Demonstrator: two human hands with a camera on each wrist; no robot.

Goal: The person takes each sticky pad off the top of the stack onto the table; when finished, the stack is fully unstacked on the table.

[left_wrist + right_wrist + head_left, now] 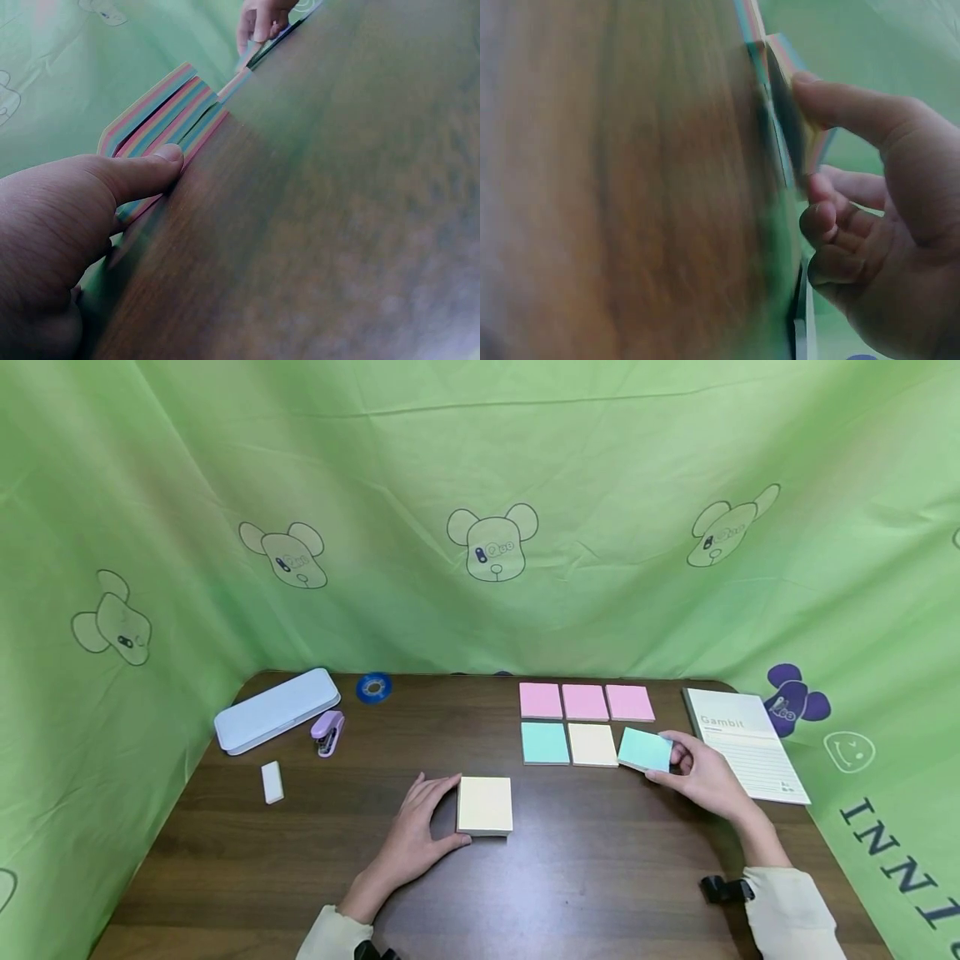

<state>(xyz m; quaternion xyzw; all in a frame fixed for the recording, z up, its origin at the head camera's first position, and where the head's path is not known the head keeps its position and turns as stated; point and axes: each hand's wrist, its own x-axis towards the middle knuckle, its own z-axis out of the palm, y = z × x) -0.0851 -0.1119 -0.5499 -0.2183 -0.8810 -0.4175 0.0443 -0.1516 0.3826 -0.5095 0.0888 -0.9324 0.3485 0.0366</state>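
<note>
My left hand (414, 837) grips a thick stack of sticky note pads (485, 805) at mid-table, thumb at its near corner and fingers at its far left side. The stack's top is cream; striped coloured edges of the stack (169, 112) show in the left wrist view. At the right, my right hand (708, 779) pinches a light-blue sticky note pad (643, 749) by its right side, holding it tilted. Beside that pad lie a cream pad (592, 745) and another light-blue pad (545, 743). Behind them sit three pink pads (584, 702) in a row.
A white notepad (742, 743) lies at the far right. On the left are a pale pencil case (277, 710), a purple stapler (327, 732), a white eraser (272, 782) and a blue tape roll (373, 687). Green curtain (570, 610) hangs behind the wooden table (225, 877).
</note>
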